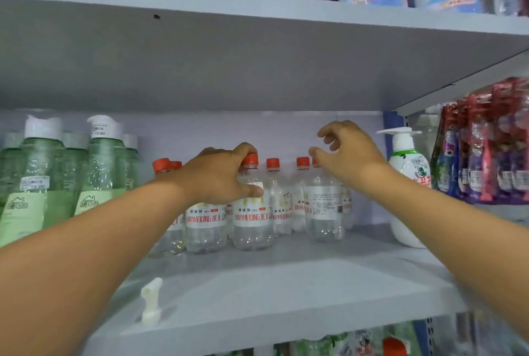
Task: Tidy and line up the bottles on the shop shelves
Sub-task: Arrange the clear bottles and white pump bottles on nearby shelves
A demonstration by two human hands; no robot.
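Several small clear bottles with red caps and white labels stand clustered at the back of the grey shelf (286, 284). My left hand (217, 175) grips the shoulder of one clear bottle (252, 221) near the middle of the cluster, thumb across its front. My right hand (347, 152) hovers open just above the red caps at the right end, over the rightmost clear bottle (323, 212), fingers spread and curled, holding nothing.
Tall green bottles (37, 184) with white caps fill the shelf's left. A white pump bottle (406, 184) stands at the right, with red and purple packets (486, 149) beyond. A loose white pump nozzle (150, 302) lies near the front edge. The upper shelf board (229, 55) hangs low overhead.
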